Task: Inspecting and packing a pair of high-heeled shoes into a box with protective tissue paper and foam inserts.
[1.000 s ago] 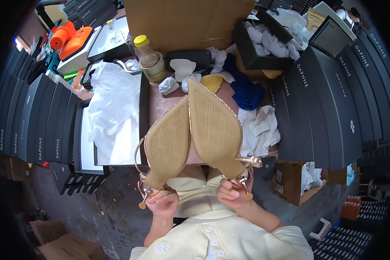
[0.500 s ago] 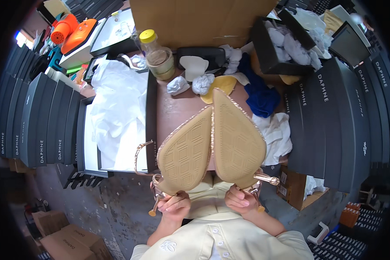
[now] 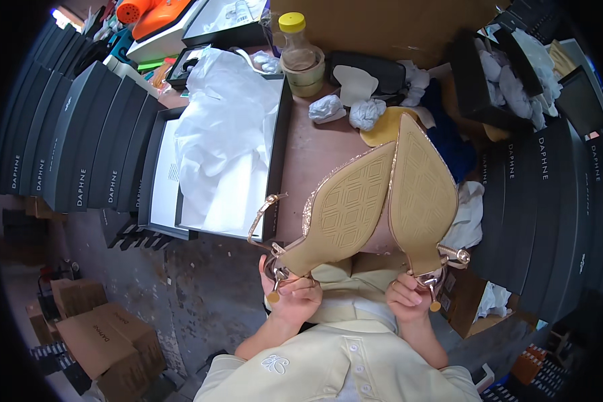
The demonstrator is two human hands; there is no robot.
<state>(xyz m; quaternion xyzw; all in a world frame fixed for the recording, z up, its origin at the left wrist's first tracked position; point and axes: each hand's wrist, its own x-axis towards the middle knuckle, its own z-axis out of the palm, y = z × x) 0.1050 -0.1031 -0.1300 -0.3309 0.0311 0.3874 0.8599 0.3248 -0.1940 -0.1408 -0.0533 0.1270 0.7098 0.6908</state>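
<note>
Two rose-gold high-heeled sandals are held up side by side, tan patterned soles facing me and pointed toes away. My left hand [image 3: 296, 298] is closed round the heel end of the left sandal [image 3: 348, 201], whose ankle strap [image 3: 261, 213] sticks out to the left. The heel end of the right sandal [image 3: 423, 191] is gripped by my right hand [image 3: 409, 295], with its strap end [image 3: 454, 256] jutting to the right. Both slim heels point back toward me. The toes lean together but are slightly apart along the middle. The uppers are hidden behind the soles.
An open shoe box [image 3: 283, 154] with white tissue paper [image 3: 224, 127] lies left on the table. Behind stand a yellow-capped bottle [image 3: 295, 47], paper balls [image 3: 367, 114] and a blue cloth [image 3: 442, 127]. Dark shoe boxes [image 3: 80, 141] are stacked at both sides. Cartons [image 3: 114, 342] sit on the floor.
The view has swung left, so the scene sits further right and higher. The left sandal has tilted, and a gap has opened between the two soles. Both hands keep their hold.
</note>
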